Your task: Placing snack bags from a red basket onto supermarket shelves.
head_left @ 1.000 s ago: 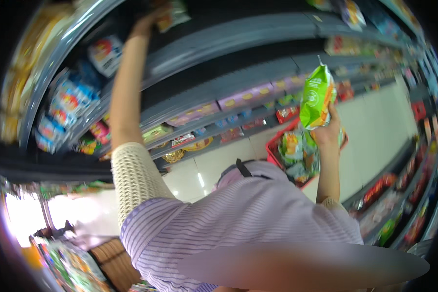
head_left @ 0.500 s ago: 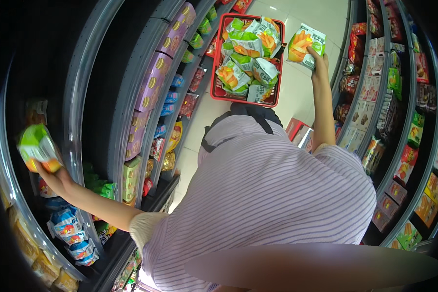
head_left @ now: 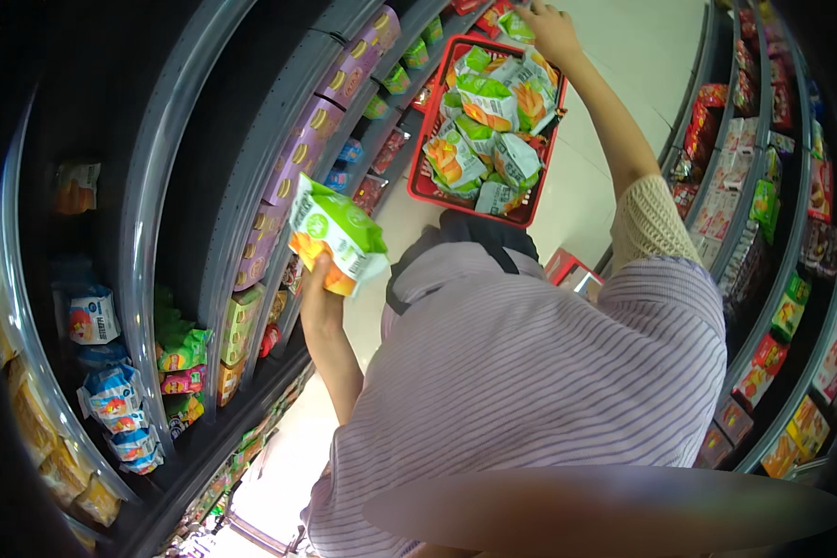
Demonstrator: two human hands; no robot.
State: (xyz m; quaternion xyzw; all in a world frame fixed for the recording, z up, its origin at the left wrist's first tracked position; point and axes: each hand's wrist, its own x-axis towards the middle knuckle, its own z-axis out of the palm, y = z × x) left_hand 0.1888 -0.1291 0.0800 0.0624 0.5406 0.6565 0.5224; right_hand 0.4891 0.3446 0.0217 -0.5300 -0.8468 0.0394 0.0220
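My left hand point(head_left: 320, 293) grips a snack bag point(head_left: 338, 232) by its lower edge, thumb on the front. The bag is green and white with orange pieces printed on it, held upright in front of the left shelves. Past the far right corner of a red shopping basket point(head_left: 418, 167), my right hand point(head_left: 551, 35) has its fingers curled at a green snack bag point(head_left: 517, 29), only partly in sight, beside the low shelf. In the basket lie several similar bags point(head_left: 488, 102), piled over one another.
Dark shelves on the left hold purple boxes point(head_left: 302, 153), blue-and-white packets point(head_left: 116, 400) and yellow-brown bags point(head_left: 56, 456). More shelves on the right carry red packets point(head_left: 702, 130) and boxes. A red box point(head_left: 567, 270) is near my right side; pale floor tiles point(head_left: 623, 102) run between the shelves.
My left hand has brought its snack bag away from the left shelf, toward my middle. My right hand has moved forward and left, past the basket's far end, and its bag is now mostly hidden.
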